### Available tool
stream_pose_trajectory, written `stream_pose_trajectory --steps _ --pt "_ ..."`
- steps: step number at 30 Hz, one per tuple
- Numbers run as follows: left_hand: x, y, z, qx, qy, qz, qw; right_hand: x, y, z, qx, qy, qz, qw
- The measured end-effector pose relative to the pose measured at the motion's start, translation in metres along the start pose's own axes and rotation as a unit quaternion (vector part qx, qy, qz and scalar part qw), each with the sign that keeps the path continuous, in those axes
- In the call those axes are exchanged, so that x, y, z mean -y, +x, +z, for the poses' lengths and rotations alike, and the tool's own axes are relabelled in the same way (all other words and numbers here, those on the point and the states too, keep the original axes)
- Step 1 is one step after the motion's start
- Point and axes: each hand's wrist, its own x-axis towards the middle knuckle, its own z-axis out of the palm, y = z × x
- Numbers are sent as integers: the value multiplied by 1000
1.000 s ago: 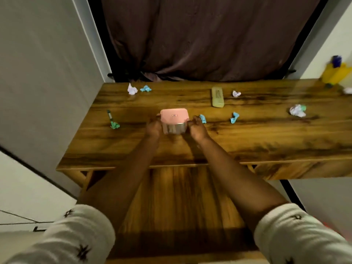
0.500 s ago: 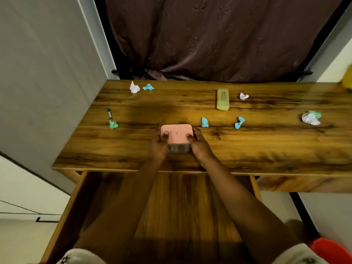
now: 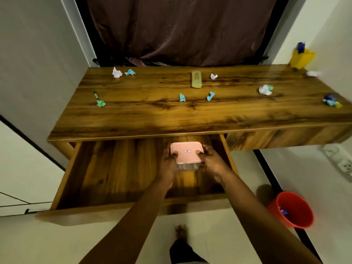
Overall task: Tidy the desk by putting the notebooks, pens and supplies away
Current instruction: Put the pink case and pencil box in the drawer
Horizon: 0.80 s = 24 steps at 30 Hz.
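The left hand [image 3: 168, 161] and the right hand [image 3: 211, 160] grip opposite sides of the pink-lidded box [image 3: 185, 151]. The thumbs are hooked over its lid, probably to keep it seated and the box level. The box is between the hands, inside the open drawer [image 3: 114, 168], just below the front edge of the surface [image 3: 190, 117]. Whether it touches the drawer floor cannot be told. Beyond the hands, a pen [image 3: 95, 95], a pale case [image 3: 196, 79] and paper scraps [image 3: 182, 97] lie on the surface, not yet put away. To the right of the right hand, a red bucket [image 3: 293, 210] stands on the floor, probably for the scraps.
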Motion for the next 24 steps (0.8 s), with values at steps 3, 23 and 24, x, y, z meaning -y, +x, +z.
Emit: stream_pose_trajectory --steps 3,23,24 --pt "29 -17 9 25 80 -8 996 -30 -16 -19 -24 -23 45 998" --pt "81 -1 42 178 338 -24 924 -88 -48 -101 -174 -382 -45 906" --pt "82 0 46 184 343 -22 921 -91 -47 -103 -154 -376 -47 912"
